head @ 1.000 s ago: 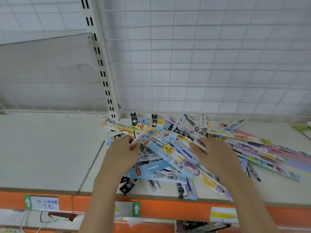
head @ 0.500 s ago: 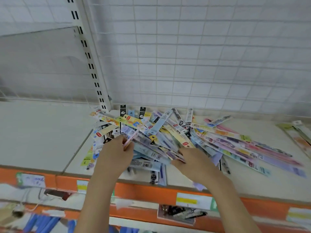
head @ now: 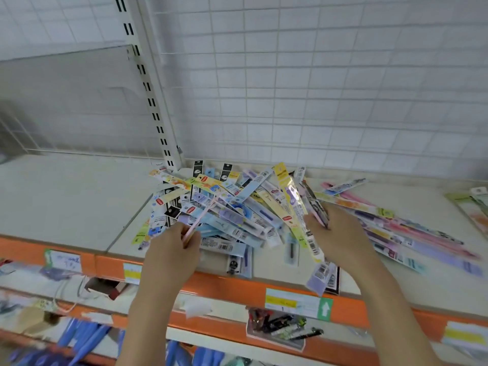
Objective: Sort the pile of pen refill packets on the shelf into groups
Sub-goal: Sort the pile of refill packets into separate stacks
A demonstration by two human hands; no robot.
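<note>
Dozens of pen refill packets (head: 227, 207) lie heaped on the white shelf (head: 68, 202), just in front of the slotted upright (head: 158, 112) and the wire grid back. A looser spread of long pink and purple packets (head: 412, 233) fans out to the right of the heap, which may be a first group; the pile itself remains mixed.

The right hand (head: 340, 233) grips a fanned bunch of packets (head: 298, 212), their far ends lifted above the heap and their near ends hanging past the orange shelf edge (head: 237, 283). The left hand (head: 171, 249) pinches a thin pink packet (head: 198, 220) at the pile's near left side.

By my reading the step in hand is pulling like packets out of the heap. The next move calls for checking the held ones match, then laying them on bare shelf apart from the pile, without dragging neighbours off the front edge.

Writing is mostly too small to read. Several packets carry a small red brand tab and barcodes; the lettering is not legible. An edge label (head: 298, 302) shows a white arrow on green beside a yellow band.
</note>
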